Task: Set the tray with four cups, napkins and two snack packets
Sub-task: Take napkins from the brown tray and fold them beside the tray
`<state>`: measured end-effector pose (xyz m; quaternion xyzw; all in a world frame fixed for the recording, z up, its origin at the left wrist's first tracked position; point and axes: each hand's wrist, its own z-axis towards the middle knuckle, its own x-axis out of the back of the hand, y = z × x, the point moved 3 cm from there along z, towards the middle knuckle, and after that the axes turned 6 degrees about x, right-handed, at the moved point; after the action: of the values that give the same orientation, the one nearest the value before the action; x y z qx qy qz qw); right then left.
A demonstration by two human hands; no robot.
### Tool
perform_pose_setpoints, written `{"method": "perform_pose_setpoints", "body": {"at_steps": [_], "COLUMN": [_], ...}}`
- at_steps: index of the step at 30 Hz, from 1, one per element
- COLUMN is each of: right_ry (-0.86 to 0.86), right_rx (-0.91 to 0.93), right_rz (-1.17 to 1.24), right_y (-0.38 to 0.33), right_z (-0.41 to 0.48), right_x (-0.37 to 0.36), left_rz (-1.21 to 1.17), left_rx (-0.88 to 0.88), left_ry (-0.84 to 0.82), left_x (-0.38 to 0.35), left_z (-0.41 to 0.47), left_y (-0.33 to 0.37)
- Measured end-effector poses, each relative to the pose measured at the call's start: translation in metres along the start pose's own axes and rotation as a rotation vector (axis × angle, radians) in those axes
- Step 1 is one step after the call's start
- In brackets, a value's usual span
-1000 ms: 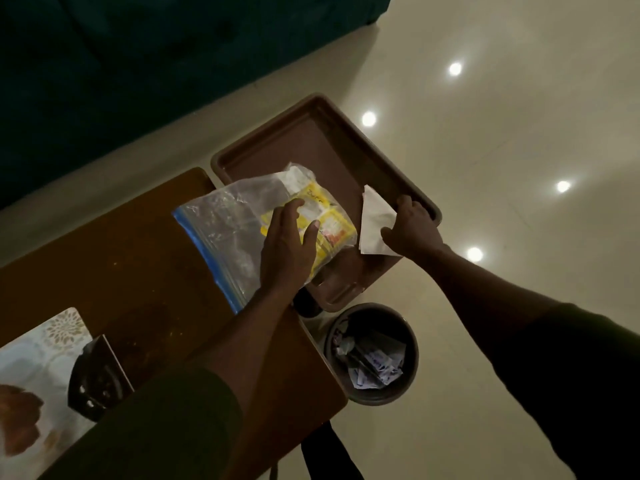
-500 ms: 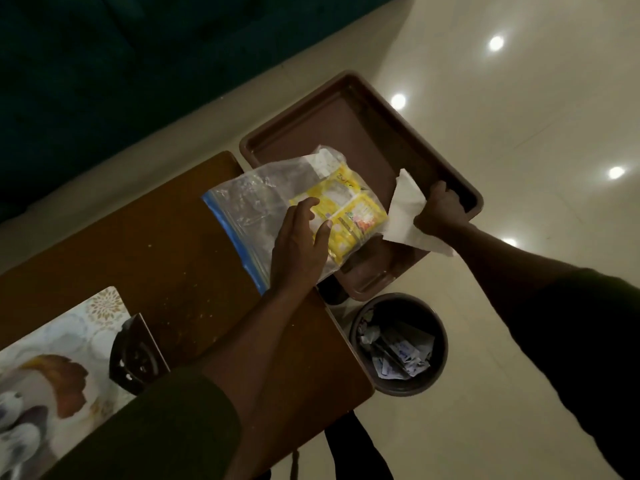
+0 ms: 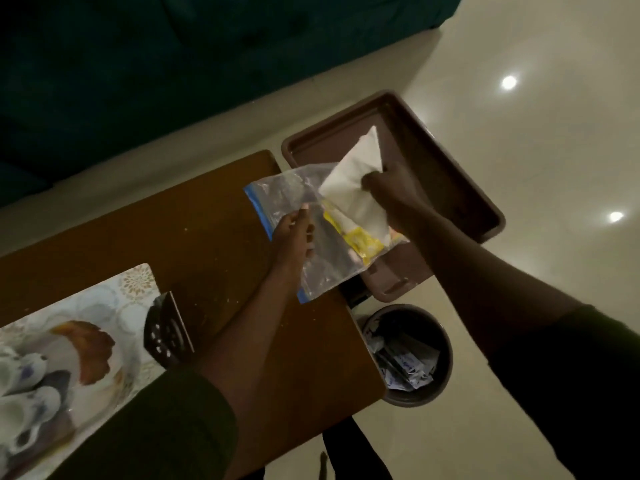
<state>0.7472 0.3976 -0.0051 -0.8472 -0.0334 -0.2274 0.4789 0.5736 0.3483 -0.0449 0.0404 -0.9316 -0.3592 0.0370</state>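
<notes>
Since the earlier frame, the right hand (image 3: 391, 192) has travelled from the right rim of the tray toward the bag, bringing the white folded paper napkin (image 3: 356, 178) with it; the napkin now lies over the upper part of the clear plastic zip bag with a blue seal strip (image 3: 304, 233), its top corner pointing up over the tray floor. That hand is closed on the napkin's right edge, fingers curled around it. The left hand (image 3: 292, 237) has shifted from lying flat on the bag to pinching the bag's film between thumb and fingers near its middle, holding it above the bench edge. Inside the bag, yellow snack packets (image 3: 363, 242) show through the plastic just below the napkin; how many cannot be told. The brown rectangular plastic tray with raised rim (image 3: 460, 188) sits just beyond the bench's far right corner, its floor bare apart from the napkin and bag overlapping its near left part; what supports the tray is hidden. The brown wooden bench (image 3: 194, 230) carries scattered pale crumbs, and at its near left end lies a patterned light placemat (image 3: 86, 323) with a dark perforated object (image 3: 166, 334) standing at its right edge. White cups with blue print (image 3: 24, 386) appear at the lower left on the placemat, blurred. On the pale glossy floor (image 3: 519, 271), just beside the bench's right edge and below the tray, stands a round dark waste bin (image 3: 443, 358) holding crumpled wrappers. Both forearms end in dark green sleeves (image 3: 166, 431).
</notes>
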Motion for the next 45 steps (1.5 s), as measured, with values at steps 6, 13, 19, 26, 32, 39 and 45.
{"method": "perform_pose_setpoints", "body": {"at_steps": [6, 13, 19, 26, 32, 39, 45], "right_ry": [-0.345, -0.400, -0.315, -0.591, -0.388, -0.519, -0.635], "right_rx": [-0.041, -0.015, 0.329, 0.578, 0.428, -0.234, -0.187], "right_rz": [0.240, 0.235, -0.194, -0.254, -0.158, 0.283, 0.319], "right_y": [-0.019, -0.020, -0.030, -0.027, -0.033, -0.024, -0.021], "right_z": [-0.063, -0.103, -0.113, -0.141, -0.142, -0.153, -0.168], "right_x": [-0.118, -0.186, -0.205, -0.237, -0.248, -0.260, -0.272], "left_rz": [-0.369, -0.589, -0.602, -0.446, -0.366, -0.705, -1.038], "left_rx": [0.071, 0.052, 0.063, 0.056, -0.117, 0.026, -0.021], "left_ry": [-0.139, 0.140, 0.146, 0.156, 0.277, 0.216, -0.067], "left_x": [0.066, 0.153, 0.192, 0.221, 0.247, 0.274, 0.275], "left_z": [-0.009, -0.009, -0.014, -0.013, -0.011, -0.010, -0.006], "left_y": [0.012, 0.018, 0.012, 0.018, 0.018, -0.005, 0.008]}}
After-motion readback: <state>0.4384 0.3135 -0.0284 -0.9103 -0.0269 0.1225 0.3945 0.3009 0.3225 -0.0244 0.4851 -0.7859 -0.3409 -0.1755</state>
